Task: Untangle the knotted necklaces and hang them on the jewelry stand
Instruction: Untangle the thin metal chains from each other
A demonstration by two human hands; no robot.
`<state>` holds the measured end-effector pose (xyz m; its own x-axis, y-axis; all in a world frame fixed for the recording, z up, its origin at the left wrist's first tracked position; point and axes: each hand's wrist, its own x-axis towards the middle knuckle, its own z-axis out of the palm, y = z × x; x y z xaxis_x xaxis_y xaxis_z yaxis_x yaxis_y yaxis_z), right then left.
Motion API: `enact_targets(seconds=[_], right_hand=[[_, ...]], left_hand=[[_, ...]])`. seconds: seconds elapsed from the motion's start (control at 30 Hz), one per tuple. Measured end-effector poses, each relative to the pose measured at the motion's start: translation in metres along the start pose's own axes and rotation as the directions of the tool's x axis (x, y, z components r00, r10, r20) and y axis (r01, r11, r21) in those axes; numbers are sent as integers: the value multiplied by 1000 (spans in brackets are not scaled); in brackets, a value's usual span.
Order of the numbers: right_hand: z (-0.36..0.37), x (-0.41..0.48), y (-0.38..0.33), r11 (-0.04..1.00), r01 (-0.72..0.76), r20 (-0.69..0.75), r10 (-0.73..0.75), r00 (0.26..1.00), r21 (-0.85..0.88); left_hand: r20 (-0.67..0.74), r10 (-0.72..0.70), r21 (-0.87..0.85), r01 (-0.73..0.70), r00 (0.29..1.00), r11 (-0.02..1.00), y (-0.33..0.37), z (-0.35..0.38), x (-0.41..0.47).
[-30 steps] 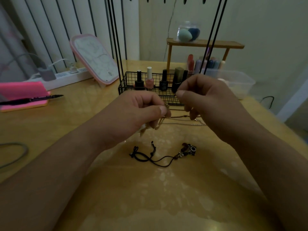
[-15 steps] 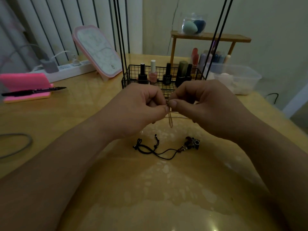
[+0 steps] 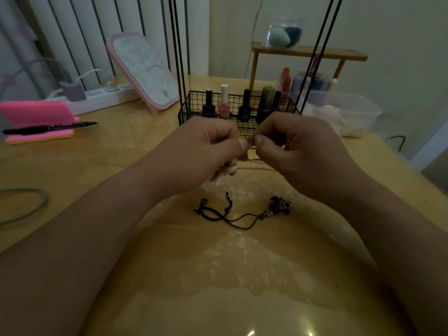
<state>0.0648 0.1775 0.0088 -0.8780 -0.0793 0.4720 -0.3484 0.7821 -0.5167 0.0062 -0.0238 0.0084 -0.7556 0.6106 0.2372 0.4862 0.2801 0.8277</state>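
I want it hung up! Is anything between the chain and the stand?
Nothing visible does. The left hand and right hand pinch the chain just before the stand, open air between. Its hooks are out of view.

A glossy yellow wooden desk (image 3: pixel 116 154) carries a bright pink pad (image 3: pixel 36 112) at far left, with a black pen (image 3: pixel 51 127) lying across it. Behind it a white power strip (image 3: pixel 106 94) holds a grey charger (image 3: pixel 72 92). A pink-framed tablet-shaped mirror (image 3: pixel 143 69) leans back nearby. A grey cable loop (image 3: pixel 36 202) lies at the left edge. At right, a small wooden shelf (image 3: pixel 310 53) bears a clear box of makeup sponges (image 3: pixel 284 35), beside a clear plastic tub (image 3: pixel 346 110).
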Motion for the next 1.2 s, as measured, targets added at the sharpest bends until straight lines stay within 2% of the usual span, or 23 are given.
enact_targets(seconds=[0.07,0.13,0.33,0.53,0.67,0.77,0.87,1.0,1.2], right_hand=[[0,1,-1,995,-42,11,41,999,94],[1,2,-1,988,-72,57,64,996,140],[1,2,-1,961,-126,130,96,987,245],[6,4,0,823,-317,243,224,944,472],[4,3,0,848,-291,249,195,949,443],[3,2,-1,864,-267,253,169,953,427],[1,2,-2,911,-222,225,149,963,348],[0,2,-3,904,-215,175,159,972,370],[5,1,3,909,-218,226,143,963,355]], left_hand=[[15,-49,-92,50,999,995,0,-1,0],[19,-46,-86,48,999,995,1,0,0],[-32,82,62,-80,996,995,-3,1,0],[-178,213,186,-180,961,966,-12,6,2],[-195,226,243,-176,954,954,-11,6,2],[-169,202,201,-167,965,965,-8,5,-1],[-157,216,235,-176,964,956,-6,8,-3],[-175,248,274,-195,953,942,-5,8,-3],[-152,224,251,-182,963,951,-4,5,1]])
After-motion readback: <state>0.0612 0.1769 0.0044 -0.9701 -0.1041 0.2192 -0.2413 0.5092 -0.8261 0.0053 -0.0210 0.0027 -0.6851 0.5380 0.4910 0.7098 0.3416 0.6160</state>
